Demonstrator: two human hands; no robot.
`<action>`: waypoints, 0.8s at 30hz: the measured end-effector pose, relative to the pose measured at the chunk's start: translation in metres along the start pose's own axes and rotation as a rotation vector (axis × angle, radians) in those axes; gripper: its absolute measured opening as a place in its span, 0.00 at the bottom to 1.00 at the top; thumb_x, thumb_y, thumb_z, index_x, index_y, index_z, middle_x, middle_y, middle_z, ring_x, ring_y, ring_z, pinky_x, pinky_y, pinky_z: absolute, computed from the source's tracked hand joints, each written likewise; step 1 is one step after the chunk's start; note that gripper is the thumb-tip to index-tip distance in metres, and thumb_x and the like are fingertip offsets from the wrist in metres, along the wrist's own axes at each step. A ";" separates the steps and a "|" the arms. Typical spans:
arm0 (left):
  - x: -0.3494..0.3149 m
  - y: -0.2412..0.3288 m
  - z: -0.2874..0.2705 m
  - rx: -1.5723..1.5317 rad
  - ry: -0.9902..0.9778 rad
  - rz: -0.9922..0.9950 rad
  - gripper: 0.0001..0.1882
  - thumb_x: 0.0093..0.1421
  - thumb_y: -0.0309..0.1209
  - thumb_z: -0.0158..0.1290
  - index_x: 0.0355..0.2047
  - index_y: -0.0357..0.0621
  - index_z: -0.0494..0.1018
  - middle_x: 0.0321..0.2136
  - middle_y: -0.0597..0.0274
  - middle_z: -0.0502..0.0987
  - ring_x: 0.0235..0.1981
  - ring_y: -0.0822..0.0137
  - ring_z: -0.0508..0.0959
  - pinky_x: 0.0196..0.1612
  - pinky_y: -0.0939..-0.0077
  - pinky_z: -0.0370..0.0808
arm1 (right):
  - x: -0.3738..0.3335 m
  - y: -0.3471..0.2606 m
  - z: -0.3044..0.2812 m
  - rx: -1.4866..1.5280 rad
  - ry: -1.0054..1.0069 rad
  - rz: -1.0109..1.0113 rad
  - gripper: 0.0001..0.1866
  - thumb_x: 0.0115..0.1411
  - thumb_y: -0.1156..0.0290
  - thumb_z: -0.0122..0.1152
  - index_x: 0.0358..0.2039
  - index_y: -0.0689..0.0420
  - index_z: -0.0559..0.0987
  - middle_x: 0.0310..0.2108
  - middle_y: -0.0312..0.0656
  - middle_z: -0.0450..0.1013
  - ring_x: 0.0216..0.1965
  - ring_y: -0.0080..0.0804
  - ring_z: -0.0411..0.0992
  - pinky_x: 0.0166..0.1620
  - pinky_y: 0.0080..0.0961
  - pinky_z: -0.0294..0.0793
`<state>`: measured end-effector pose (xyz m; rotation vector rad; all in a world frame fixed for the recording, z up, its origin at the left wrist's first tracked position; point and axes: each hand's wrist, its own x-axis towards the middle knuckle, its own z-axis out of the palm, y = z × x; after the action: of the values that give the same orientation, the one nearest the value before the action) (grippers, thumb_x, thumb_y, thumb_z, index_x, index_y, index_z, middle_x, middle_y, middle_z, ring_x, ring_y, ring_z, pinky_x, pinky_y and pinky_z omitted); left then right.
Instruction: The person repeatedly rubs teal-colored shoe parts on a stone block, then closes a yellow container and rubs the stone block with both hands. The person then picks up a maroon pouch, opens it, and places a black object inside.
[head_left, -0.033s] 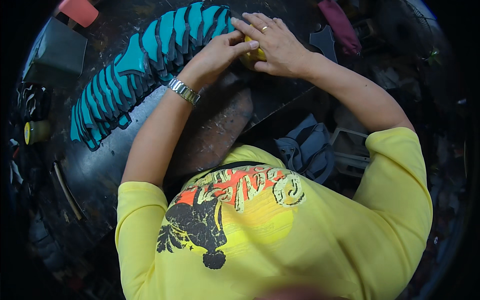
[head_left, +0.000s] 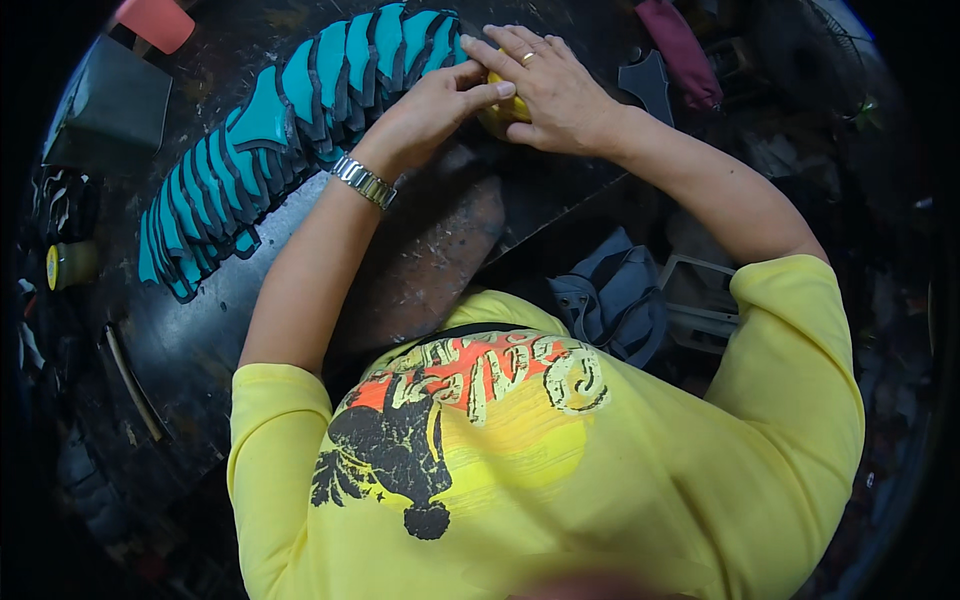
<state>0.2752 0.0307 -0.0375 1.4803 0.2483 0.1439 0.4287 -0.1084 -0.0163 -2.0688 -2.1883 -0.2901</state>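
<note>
Both hands, left hand [head_left: 425, 115] and right hand [head_left: 555, 90], have fingers clamped on a mostly hidden yellow object [head_left: 503, 110] at the counter's [head_left: 220, 340] far edge.

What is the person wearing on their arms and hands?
The forearms are bare. Short yellow sleeves from a yellow T-shirt reach only to the upper arms. The left hand has a shiny silver metal watch band at its wrist. The right hand has a thin ring on one finger. No gloves.

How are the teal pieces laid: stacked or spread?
Spread: the teal pieces overlap in a fanned row across the dark table, beside the left hand.
</note>
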 end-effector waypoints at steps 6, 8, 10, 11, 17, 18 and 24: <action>0.006 0.004 -0.005 0.000 -0.059 0.011 0.31 0.66 0.41 0.58 0.63 0.35 0.68 0.56 0.53 0.76 0.57 0.67 0.74 0.62 0.72 0.67 | 0.004 -0.002 -0.004 -0.054 0.010 -0.001 0.50 0.52 0.60 0.68 0.72 0.49 0.54 0.67 0.57 0.59 0.68 0.55 0.58 0.64 0.60 0.60; 0.004 0.002 -0.008 -0.065 -0.072 0.014 0.31 0.65 0.41 0.59 0.62 0.34 0.68 0.54 0.53 0.77 0.55 0.67 0.75 0.60 0.74 0.69 | 0.006 -0.006 -0.008 -0.062 -0.035 0.019 0.50 0.51 0.59 0.69 0.72 0.52 0.54 0.66 0.58 0.59 0.67 0.56 0.59 0.64 0.60 0.60; 0.005 0.003 -0.010 -0.112 -0.078 0.015 0.31 0.65 0.40 0.60 0.63 0.35 0.68 0.56 0.53 0.76 0.57 0.67 0.75 0.61 0.74 0.69 | 0.006 -0.014 -0.010 -0.098 -0.115 0.119 0.51 0.51 0.60 0.69 0.72 0.51 0.54 0.67 0.58 0.58 0.69 0.55 0.57 0.66 0.54 0.58; 0.005 0.004 -0.011 -0.122 -0.100 0.020 0.35 0.64 0.41 0.60 0.65 0.35 0.65 0.58 0.52 0.74 0.59 0.65 0.73 0.64 0.72 0.66 | 0.005 -0.017 -0.011 -0.104 -0.089 0.136 0.51 0.51 0.60 0.70 0.73 0.51 0.54 0.68 0.58 0.57 0.69 0.55 0.57 0.68 0.52 0.58; 0.018 0.009 0.005 0.035 0.007 -0.017 0.35 0.68 0.40 0.54 0.70 0.38 0.58 0.66 0.44 0.65 0.67 0.57 0.66 0.70 0.64 0.59 | -0.002 -0.001 -0.012 0.304 0.075 0.290 0.52 0.53 0.61 0.69 0.74 0.52 0.51 0.67 0.58 0.60 0.67 0.51 0.62 0.67 0.45 0.60; 0.020 0.010 0.011 0.018 0.025 -0.002 0.35 0.68 0.41 0.52 0.70 0.38 0.58 0.66 0.44 0.65 0.67 0.56 0.66 0.70 0.64 0.58 | -0.003 0.008 -0.010 0.597 0.085 0.297 0.52 0.57 0.60 0.68 0.75 0.50 0.47 0.70 0.54 0.54 0.69 0.50 0.57 0.68 0.41 0.59; 0.056 0.012 0.052 -0.198 0.248 -0.030 0.35 0.69 0.49 0.45 0.62 0.28 0.66 0.55 0.36 0.74 0.60 0.51 0.74 0.61 0.64 0.67 | 0.003 0.054 0.003 0.802 0.148 0.617 0.29 0.69 0.62 0.56 0.68 0.56 0.66 0.60 0.47 0.71 0.59 0.32 0.72 0.61 0.25 0.69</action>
<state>0.3434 -0.0042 -0.0260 1.2606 0.4444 0.3198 0.4825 -0.1025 -0.0157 -1.9797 -1.1698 0.4123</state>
